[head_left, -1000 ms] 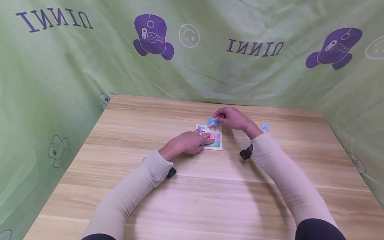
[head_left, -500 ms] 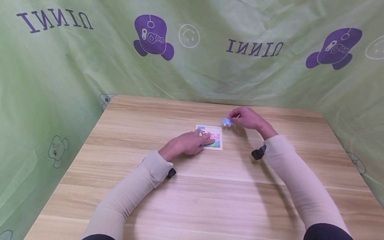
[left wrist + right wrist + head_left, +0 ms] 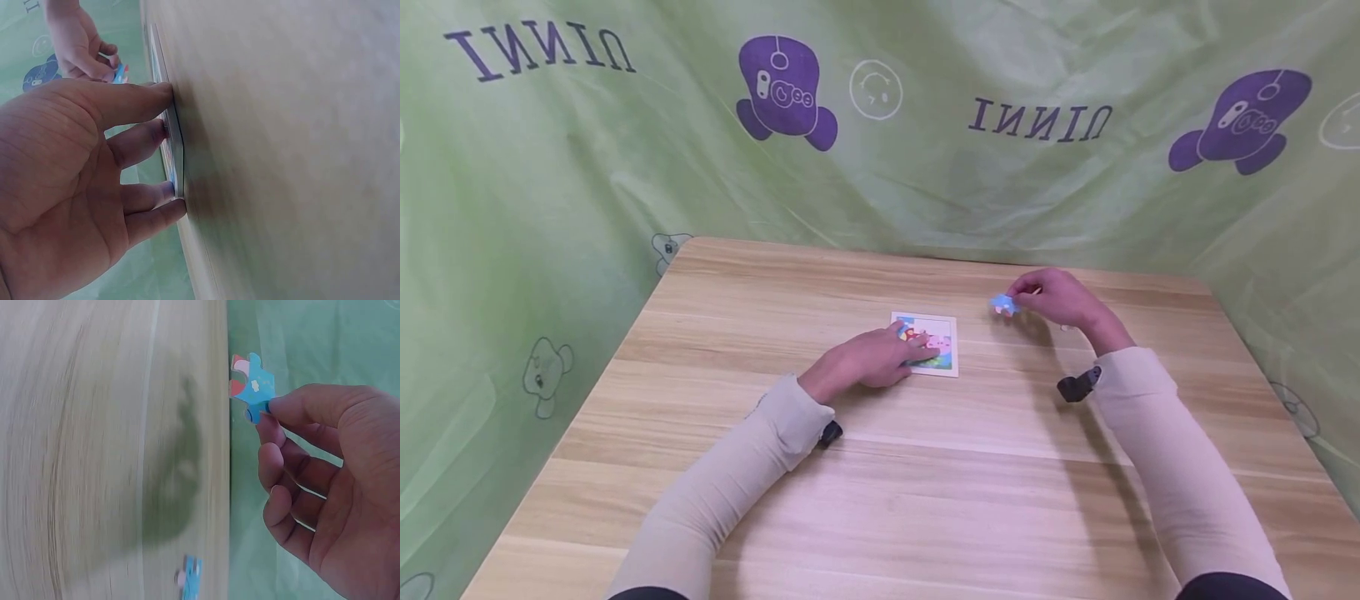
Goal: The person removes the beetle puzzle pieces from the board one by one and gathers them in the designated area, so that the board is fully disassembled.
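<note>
Head view first, and you have both hands at work over the table [image 3: 880, 508], your left hand [image 3: 877, 357] laid flat-fingered across the board [image 3: 955, 358], your right hand [image 3: 1056, 298] out to the right of it and well apart! The piece [image 3: 1004, 305] is there at your right fingertips, pinched, sticking out on the board's side of the grip, its blue half facing away from you and the pink bits toward you. Across the board's far part runs a pale, bare patch; nearer you, the bright picture shows between your spread fingers. Beyond it all hangs the green curtain [image 3: 925, 187] with its purple figures.

Over to the left wrist, and here it's all fingertips: you're touching the board at its face and edge, the fingers extended rather than curled round it, and the lowest one reaches past the board to the table. Up behind them, your right hand shows small, the piece poking from its tips.

Now the right wrist, the best look at that pinch! You've got the piece by one corner between thumb and finger, most of it clear of the grip, the other fingers loosely bent, its body above the table. Down at the bottom edge, partly cut off, a second piece [image 3: 191, 579] lies on the wood, apart from your hand
</note>
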A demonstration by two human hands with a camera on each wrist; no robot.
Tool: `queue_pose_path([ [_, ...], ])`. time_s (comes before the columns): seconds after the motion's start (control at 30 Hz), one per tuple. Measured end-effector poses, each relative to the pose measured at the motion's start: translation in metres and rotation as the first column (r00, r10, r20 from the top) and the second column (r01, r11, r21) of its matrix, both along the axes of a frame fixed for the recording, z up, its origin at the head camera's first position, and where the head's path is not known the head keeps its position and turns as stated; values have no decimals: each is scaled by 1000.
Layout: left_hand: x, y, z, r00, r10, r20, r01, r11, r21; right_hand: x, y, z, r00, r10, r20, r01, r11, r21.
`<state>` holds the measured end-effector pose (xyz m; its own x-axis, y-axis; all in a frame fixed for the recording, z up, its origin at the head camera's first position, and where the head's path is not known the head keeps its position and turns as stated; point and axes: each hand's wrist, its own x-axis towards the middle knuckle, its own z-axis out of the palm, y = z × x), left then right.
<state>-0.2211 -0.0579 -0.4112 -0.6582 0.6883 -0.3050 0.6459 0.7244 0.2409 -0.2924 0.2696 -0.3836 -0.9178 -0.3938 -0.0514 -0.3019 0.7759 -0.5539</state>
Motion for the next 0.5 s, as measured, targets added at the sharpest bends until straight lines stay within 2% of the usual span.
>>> queue_pose_path([
  [0.3,1,0,2,1000,-9,-20,8,1000,-14,3,24,1,1000,-27,0,27,999,39],
  [0.5,2,0,1,1000,4,-15,-5,1000,-19,2,39,-1,998,-51,45,48,997,66],
])
